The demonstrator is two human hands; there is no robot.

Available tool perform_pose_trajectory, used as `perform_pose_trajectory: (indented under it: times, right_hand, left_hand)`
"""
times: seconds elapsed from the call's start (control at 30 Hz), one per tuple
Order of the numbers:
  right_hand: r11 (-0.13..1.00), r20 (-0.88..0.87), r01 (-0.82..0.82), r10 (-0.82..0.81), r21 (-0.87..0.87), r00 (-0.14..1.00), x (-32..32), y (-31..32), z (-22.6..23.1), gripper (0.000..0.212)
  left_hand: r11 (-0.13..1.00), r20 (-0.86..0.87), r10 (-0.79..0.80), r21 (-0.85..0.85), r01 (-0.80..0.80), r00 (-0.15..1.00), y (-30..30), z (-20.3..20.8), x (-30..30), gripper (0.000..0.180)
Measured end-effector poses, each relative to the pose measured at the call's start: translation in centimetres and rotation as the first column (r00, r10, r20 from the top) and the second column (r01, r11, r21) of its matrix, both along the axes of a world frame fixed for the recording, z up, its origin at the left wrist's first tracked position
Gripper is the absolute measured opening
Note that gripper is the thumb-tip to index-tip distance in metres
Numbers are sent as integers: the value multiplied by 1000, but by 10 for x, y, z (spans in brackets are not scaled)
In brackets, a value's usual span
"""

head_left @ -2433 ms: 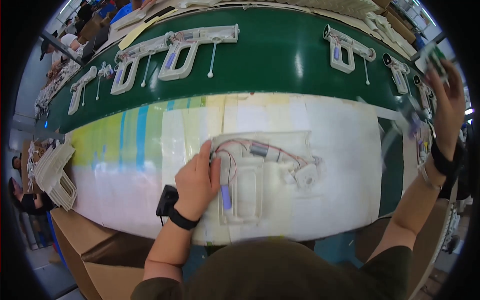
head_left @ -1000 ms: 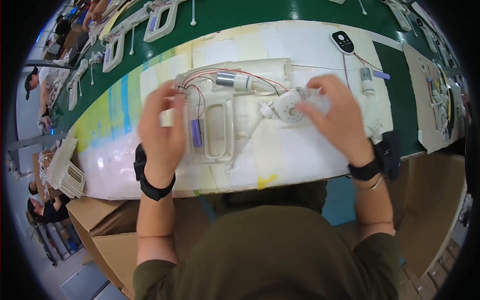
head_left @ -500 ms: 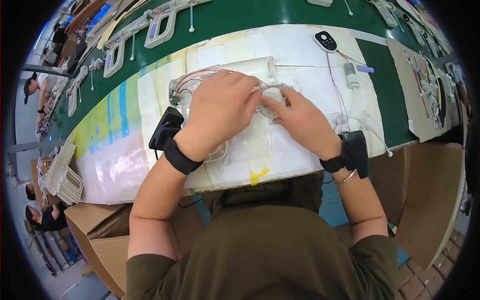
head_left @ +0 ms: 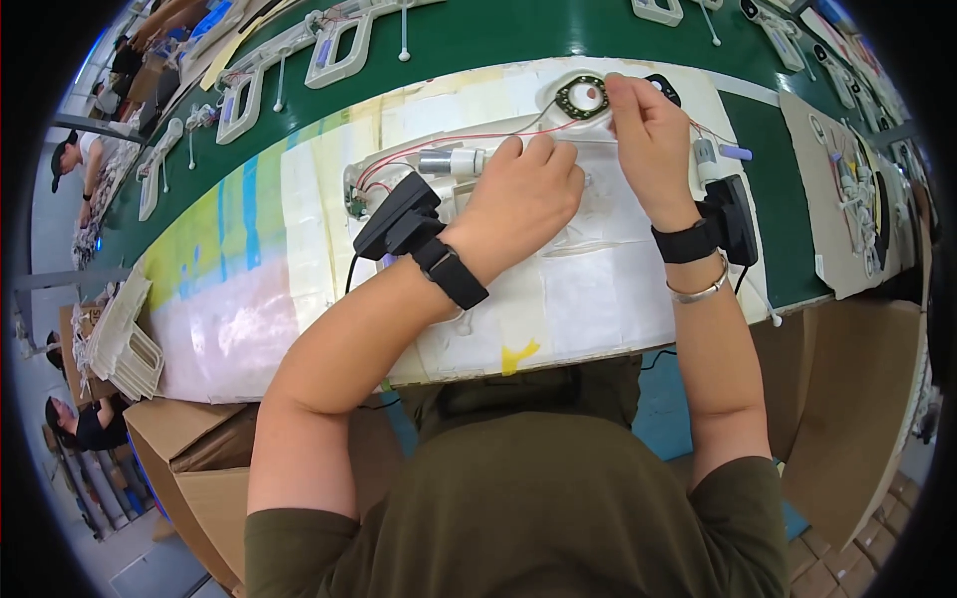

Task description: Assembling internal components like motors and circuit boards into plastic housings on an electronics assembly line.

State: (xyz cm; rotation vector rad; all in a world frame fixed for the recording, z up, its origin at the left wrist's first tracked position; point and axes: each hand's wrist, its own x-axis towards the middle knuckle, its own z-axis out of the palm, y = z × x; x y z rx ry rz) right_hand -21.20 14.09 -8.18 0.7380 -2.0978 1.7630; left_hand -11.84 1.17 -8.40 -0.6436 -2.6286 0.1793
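Round wired part (head_left: pixel 586 98), far on the counter (head_left: pixel 638 299), is rim-pinched by the right hand (head_left: pixel 653 149), apparently to hold red wires (head_left: pixel 439 138) clear of the curled left hand (head_left: pixel 523 199), whose grip is hidden.

The left hand (head_left: pixel 523 199) is hiding the middle of the white housing (head_left: pixel 469 130), while a black wrist device (head_left: pixel 399 214) is covering its near left part. The right hand (head_left: pixel 653 145) is masking some of the black panel (head_left: pixel 666 90); its hold on the round board (head_left: pixel 568 104) is too obscured. The far edge is cropping another handled part (head_left: pixel 658 16).
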Motion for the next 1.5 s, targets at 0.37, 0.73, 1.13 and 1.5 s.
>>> perform_pose_trajectory:
  times: [0.37, 0.73, 1.13, 1.5]
  right_hand:
    - [980, 37, -10, 3, 201, 999, 22, -7, 12, 30]
    - [971, 72, -18, 1, 238, 997, 14, -6, -1, 32]
    - [975, 40, 0, -9, 222, 999, 18, -5, -4, 29]
    - [985, -103, -54, 71, 164, 992, 62, -29, 0, 18]
  left_hand:
    - [949, 193, 45, 299, -102, 980, -23, 14, 13, 16]
    - [999, 7, 22, 40, -23, 1000, -18, -1, 13, 7]
    - [951, 270, -57, 307, -30, 961, -36, 9, 23, 11]
    - [673, 237, 50, 709, -208, 970, -40, 31, 21, 12]
